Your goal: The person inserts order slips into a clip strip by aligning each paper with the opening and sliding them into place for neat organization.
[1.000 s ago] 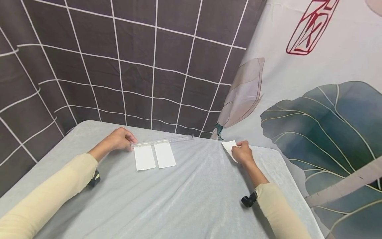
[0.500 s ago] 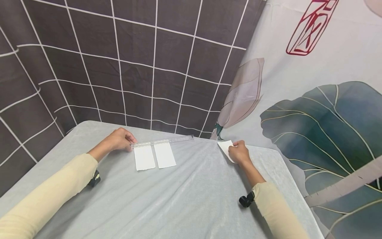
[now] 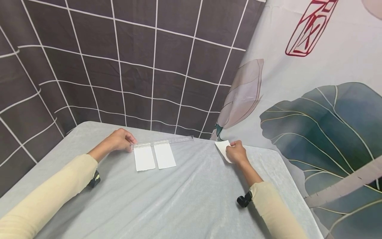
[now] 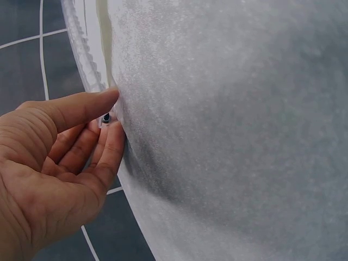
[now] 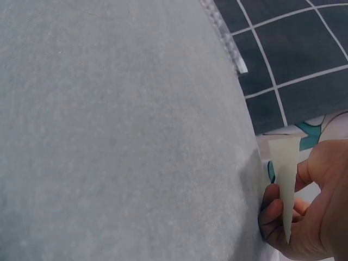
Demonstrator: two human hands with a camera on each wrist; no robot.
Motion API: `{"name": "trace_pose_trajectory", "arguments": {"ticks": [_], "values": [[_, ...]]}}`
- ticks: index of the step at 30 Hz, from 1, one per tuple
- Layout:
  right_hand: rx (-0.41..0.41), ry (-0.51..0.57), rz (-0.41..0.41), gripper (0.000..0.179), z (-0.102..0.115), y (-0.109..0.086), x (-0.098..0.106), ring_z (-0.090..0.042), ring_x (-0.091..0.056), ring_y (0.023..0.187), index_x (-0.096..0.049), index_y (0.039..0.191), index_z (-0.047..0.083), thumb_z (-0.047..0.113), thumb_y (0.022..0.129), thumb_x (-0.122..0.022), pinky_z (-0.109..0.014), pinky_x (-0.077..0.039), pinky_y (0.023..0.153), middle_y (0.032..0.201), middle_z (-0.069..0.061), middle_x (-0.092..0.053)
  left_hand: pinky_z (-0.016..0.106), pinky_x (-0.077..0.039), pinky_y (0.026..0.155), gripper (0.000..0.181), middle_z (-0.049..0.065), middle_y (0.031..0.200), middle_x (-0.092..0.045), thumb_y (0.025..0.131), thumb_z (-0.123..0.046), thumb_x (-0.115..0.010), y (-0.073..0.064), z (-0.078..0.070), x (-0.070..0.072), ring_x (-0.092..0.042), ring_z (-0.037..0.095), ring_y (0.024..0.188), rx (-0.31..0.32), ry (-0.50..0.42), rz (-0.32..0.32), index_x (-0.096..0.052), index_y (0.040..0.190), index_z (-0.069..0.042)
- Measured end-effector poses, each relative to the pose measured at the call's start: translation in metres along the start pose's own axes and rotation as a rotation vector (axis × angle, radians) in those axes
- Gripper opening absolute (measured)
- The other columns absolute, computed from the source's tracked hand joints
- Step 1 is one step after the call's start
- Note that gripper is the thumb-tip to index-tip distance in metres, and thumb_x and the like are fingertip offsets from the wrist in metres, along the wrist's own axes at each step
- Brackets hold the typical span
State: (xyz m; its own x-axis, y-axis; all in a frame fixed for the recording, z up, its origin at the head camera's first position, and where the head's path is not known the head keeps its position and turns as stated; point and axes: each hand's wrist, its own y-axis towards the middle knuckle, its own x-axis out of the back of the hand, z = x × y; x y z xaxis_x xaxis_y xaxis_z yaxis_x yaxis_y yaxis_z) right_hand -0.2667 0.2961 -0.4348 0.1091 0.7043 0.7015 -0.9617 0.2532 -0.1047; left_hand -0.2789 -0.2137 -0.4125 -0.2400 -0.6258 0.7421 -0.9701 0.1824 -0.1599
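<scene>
A clear plastic ruler (image 3: 179, 139) lies across the top edges of two white paper pieces, a left one (image 3: 145, 158) and a right one (image 3: 165, 156), set side by side with a narrow gap. My left hand (image 3: 120, 139) pinches the ruler's left end; in the left wrist view, the thumb (image 4: 89, 106) and fingertips close about that end near its small hole. Off to the right, my right hand (image 3: 236, 152) grips a third white paper piece (image 3: 222, 146) by its right side, tilted off the table. The right wrist view shows this paper (image 5: 284, 168) nearly edge-on, between thumb and fingers.
A grey-white cloth with soft creases covers the table (image 3: 185, 205). Behind it hangs a dark curtain (image 3: 134, 76) with a white grid. To the right is a pale curtain (image 3: 286, 83) printed with leaves and a red seal.
My right hand has moved a short way left with its paper piece. The left hand, the ruler and the two papers under it have stayed in place.
</scene>
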Motion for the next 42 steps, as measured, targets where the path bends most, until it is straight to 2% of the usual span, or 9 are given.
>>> {"name": "trace_pose_trajectory", "arguments": {"ticks": [6,12,19,22,25,31,33,38,42], "values": [[0.008,-0.028,-0.021,0.05,-0.005,0.012,-0.006,-0.049,-0.06,0.13,-0.052,0.138,-0.004,0.023,0.096,-0.05,-0.054,-0.053,0.105,0.142,-0.038,-0.063,0.041,-0.06,0.09,0.042,0.018,0.106,-0.083,0.07,0.007,-0.086,0.0,-0.001,-0.001,-0.074,0.025,0.094,0.002,0.01,-0.002,-0.083,0.112,0.004],[0.004,-0.021,-0.003,0.051,-0.008,0.019,-0.011,-0.051,-0.06,0.13,-0.052,0.14,-0.005,0.021,0.096,-0.052,-0.056,-0.052,0.108,0.144,-0.04,-0.061,0.043,-0.061,0.092,0.041,0.018,0.106,-0.084,0.071,0.007,-0.086,0.0,-0.002,-0.001,-0.075,0.026,0.095,0.003,0.013,-0.003,-0.083,0.111,0.004],[0.004,-0.022,0.002,0.052,-0.039,0.06,-0.028,-0.044,-0.063,0.125,-0.055,0.142,0.002,0.025,0.095,-0.056,-0.048,-0.054,0.097,0.141,-0.033,-0.066,0.042,-0.061,0.092,0.041,0.018,0.106,-0.084,0.071,0.007,-0.085,0.0,-0.001,-0.001,-0.075,0.026,0.095,0.001,0.018,0.0,-0.083,0.112,0.004],[0.012,-0.023,0.021,0.052,-0.047,0.07,-0.032,-0.042,-0.064,0.121,-0.054,0.142,0.004,0.027,0.096,-0.056,-0.044,-0.054,0.093,0.138,-0.031,-0.067,0.042,-0.06,0.092,0.041,0.018,0.106,-0.084,0.071,0.007,-0.085,-0.001,-0.001,0.0,-0.075,0.025,0.095,-0.004,0.019,0.001,-0.083,0.112,0.004],[0.014,-0.024,0.015,0.051,-0.035,0.059,-0.03,-0.042,-0.065,0.118,-0.055,0.14,0.002,0.025,0.095,-0.056,-0.044,-0.055,0.09,0.136,-0.032,-0.068,0.041,-0.06,0.091,0.041,0.018,0.106,-0.084,0.071,0.007,-0.085,0.0,0.0,0.001,-0.075,0.025,0.095,-0.01,0.02,0.001,-0.083,0.112,0.004],[0.029,-0.019,0.023,0.05,0.008,0.007,-0.017,-0.046,-0.061,0.127,-0.051,0.141,-0.003,0.022,0.098,-0.051,-0.052,-0.053,0.105,0.143,-0.037,-0.063,0.034,-0.058,0.087,0.041,0.018,0.106,-0.084,0.07,0.006,-0.085,0.001,0.001,0.002,-0.075,0.025,0.095,-0.018,0.023,0.004,-0.084,0.111,0.004],[0.029,-0.028,0.034,0.051,0.002,0.015,-0.019,-0.047,-0.06,0.13,-0.051,0.143,-0.003,0.022,0.098,-0.05,-0.053,-0.051,0.108,0.147,-0.037,-0.062,0.033,-0.057,0.086,0.042,0.018,0.107,-0.085,0.07,0.006,-0.085,0.001,0.001,0.002,-0.075,0.025,0.096,-0.019,0.022,0.007,-0.084,0.112,0.004],[0.041,-0.055,0.02,0.051,-0.026,0.052,-0.031,-0.042,-0.063,0.125,-0.054,0.14,0.002,0.027,0.095,-0.055,-0.044,-0.053,0.096,0.142,-0.031,-0.067,0.03,-0.057,0.084,0.042,0.018,0.108,-0.085,0.071,0.005,-0.086,0.001,0.001,0.003,-0.076,0.024,0.096,-0.026,0.027,0.009,-0.084,0.113,0.004],[0.051,-0.04,-0.002,0.05,-0.022,0.046,-0.032,-0.04,-0.064,0.121,-0.056,0.137,0.002,0.027,0.093,-0.057,-0.045,-0.054,0.095,0.137,-0.029,-0.07,0.036,-0.061,0.087,0.042,0.02,0.109,-0.085,0.073,0.006,-0.088,0.0,0.001,0.003,-0.076,0.025,0.096,-0.033,0.03,0.003,-0.083,0.114,0.005]]}}
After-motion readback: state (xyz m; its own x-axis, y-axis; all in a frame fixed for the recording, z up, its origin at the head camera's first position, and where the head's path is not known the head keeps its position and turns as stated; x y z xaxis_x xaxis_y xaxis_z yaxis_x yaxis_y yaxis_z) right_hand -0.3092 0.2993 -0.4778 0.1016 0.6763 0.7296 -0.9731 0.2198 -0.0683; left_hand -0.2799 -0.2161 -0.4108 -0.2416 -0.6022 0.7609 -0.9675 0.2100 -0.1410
